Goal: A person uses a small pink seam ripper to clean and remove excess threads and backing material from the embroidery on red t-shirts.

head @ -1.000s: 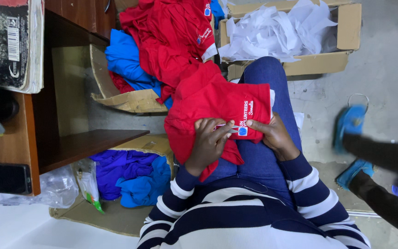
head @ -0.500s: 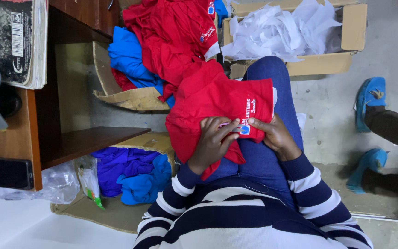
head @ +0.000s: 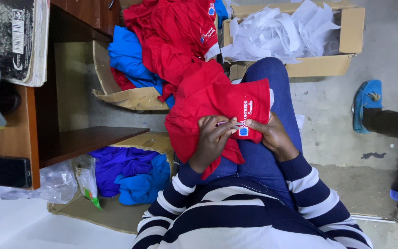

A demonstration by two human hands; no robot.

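Concrete floor, cardboard boxes (head: 332, 67) behind. On lap: red shirt (head: 213, 103), pinched by left hand (head: 210, 140) and right hand (head: 272, 136), fingers clamped on fabric.

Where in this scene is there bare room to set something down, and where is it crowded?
Free: the grey floor between the paper-filled box and the blue sandal, and the wooden shelf under the desk. Crowded: the lap, where both hands hold the red garment, and the red pile.
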